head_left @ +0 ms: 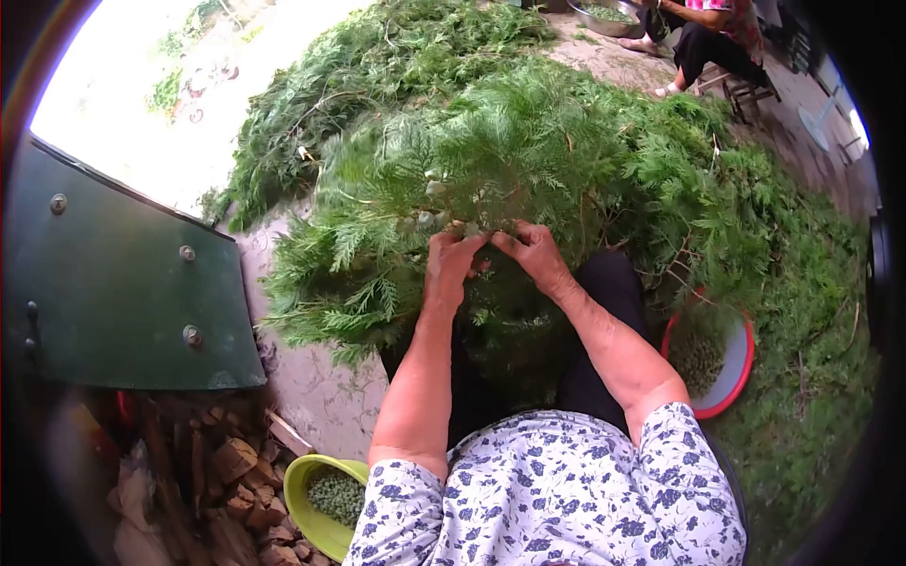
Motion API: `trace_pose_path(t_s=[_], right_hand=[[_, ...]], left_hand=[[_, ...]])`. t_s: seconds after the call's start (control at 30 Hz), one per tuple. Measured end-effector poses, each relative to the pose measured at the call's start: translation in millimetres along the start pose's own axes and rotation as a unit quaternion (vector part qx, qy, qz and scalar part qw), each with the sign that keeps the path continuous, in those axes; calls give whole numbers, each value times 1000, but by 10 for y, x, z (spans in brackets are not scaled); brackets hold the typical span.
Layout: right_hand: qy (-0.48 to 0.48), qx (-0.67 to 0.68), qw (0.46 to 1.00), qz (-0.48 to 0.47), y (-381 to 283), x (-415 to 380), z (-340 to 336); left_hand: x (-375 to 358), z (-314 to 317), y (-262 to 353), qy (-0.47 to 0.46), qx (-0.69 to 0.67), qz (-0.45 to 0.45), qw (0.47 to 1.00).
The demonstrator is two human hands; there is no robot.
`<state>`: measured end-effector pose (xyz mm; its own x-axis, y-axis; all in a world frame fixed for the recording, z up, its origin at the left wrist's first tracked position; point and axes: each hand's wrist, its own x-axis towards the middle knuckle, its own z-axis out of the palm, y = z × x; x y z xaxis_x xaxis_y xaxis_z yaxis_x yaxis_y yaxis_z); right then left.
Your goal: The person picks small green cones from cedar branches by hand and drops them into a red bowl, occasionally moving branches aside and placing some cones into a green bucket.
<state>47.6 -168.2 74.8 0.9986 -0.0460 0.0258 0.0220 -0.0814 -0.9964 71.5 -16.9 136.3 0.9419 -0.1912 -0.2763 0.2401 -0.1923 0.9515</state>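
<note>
Both hands meet in front of my lap, at the near edge of a large heap of feathery evergreen branches [528, 141]. My left hand [451, 264] is closed, with thumb and fingertips pinched on a leafy evergreen branch [477, 203]. Close by on the right, my right hand [536, 257] pinches the same foliage, its fingertips almost touching the left ones. Small pale green cones [429, 219] show among the sprays just beyond the left hand. The exact bit between the fingertips is too small and blurred to make out.
A yellow-green bucket [295, 491] holding small green cones [337, 495] stands at lower left, beside split firewood [241, 472]. On the right sits a red-rimmed basin [748, 363] of cones. A dark green panel [123, 274] is at left. Another person [703, 42] sits near a metal basin [609, 26].
</note>
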Motion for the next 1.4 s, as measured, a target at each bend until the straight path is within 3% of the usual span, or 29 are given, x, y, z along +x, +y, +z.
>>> trace_pose_path(t_s=[0.1, 0.13, 0.17, 0.27, 0.37, 0.53, 0.7, 0.8, 0.87, 1.13, 1.4], right_hand=[[36, -38, 998, -19, 79, 4, 12], [57, 32, 997, -30, 52, -11, 76], [50, -1, 998, -46, 299, 75, 39], [25, 10, 999, -36, 38, 8, 18], [33, 42, 997, -59, 86, 16, -5], [19, 6, 1000, -2, 101, 11, -36], [67, 50, 996, -41, 49, 23, 67], [79, 53, 995, 0, -64, -32, 77], [32, 118, 992, 17, -149, -58, 72], [23, 77, 997, -3, -24, -31, 42], [12, 89, 995, -36, 169, 30, 26]], left_hand=[[73, 114, -195, -1, -119, -2, 993], [113, 141, -294, -3, -150, 17, 988], [114, 162, -316, 4, -163, 18, 986], [81, 197, -265, 8, -214, -13, 977], [63, 159, -257, -27, -195, -13, 980], [25, 103, -235, -78, -210, -51, 973], [16, 49, -306, -94, -314, -24, 944], [-36, 5, -320, -133, -327, -48, 934], [-39, -5, -366, -122, -390, -55, 911], [-116, -21, -374, -98, -437, -67, 891], [-239, 73, -321, -37, -406, -38, 912]])
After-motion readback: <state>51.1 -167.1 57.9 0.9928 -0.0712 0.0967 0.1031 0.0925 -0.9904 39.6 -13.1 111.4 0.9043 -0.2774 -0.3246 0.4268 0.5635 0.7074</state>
